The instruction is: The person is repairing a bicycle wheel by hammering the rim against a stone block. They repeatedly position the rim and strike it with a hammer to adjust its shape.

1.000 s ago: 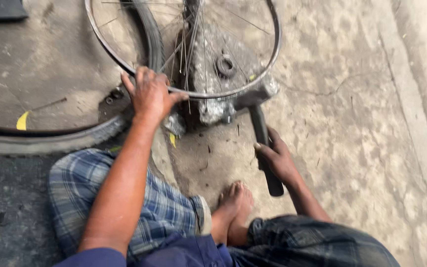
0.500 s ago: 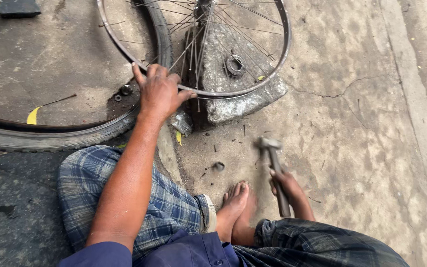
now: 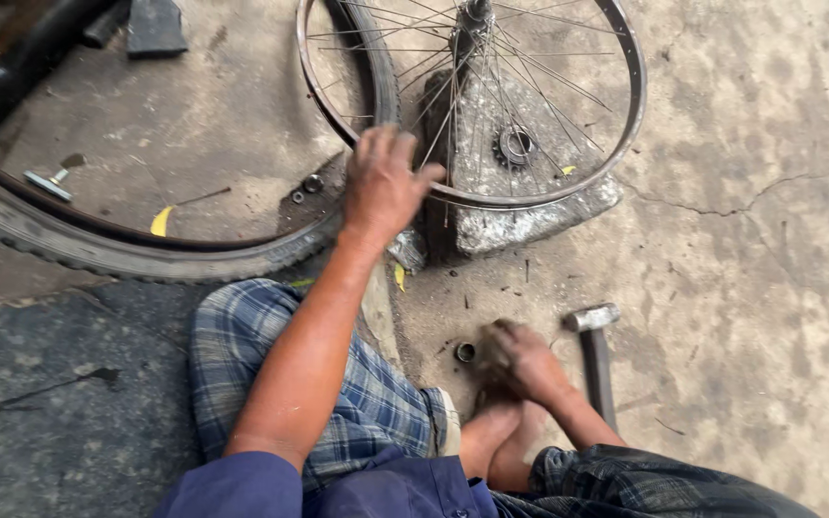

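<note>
My left hand point(image 3: 383, 182) rests on the rim of a spoked bicycle wheel point(image 3: 626, 125) that stands on a grey stone block point(image 3: 530, 225). A small sprocket point(image 3: 515, 146) lies on the block behind the spokes. My right hand point(image 3: 520, 360) is low over the concrete floor, blurred, beside a small metal ring point(image 3: 465, 352); whether it holds anything cannot be told. A hammer point(image 3: 595, 355) lies on the floor just right of that hand, untouched. My bare foot point(image 3: 496, 436) sits below the right hand.
A black tyre point(image 3: 98, 245) curves across the floor at left. A bolt point(image 3: 50, 182), a yellow scrap point(image 3: 161, 223) and small nuts point(image 3: 311, 184) lie inside its arc. A dark block point(image 3: 155, 27) sits at the top left. The concrete is cracked at right.
My right hand has let go of the hammer, which now lies on the floor, and has moved left toward the small metal ring. My left hand stays on the rim.
</note>
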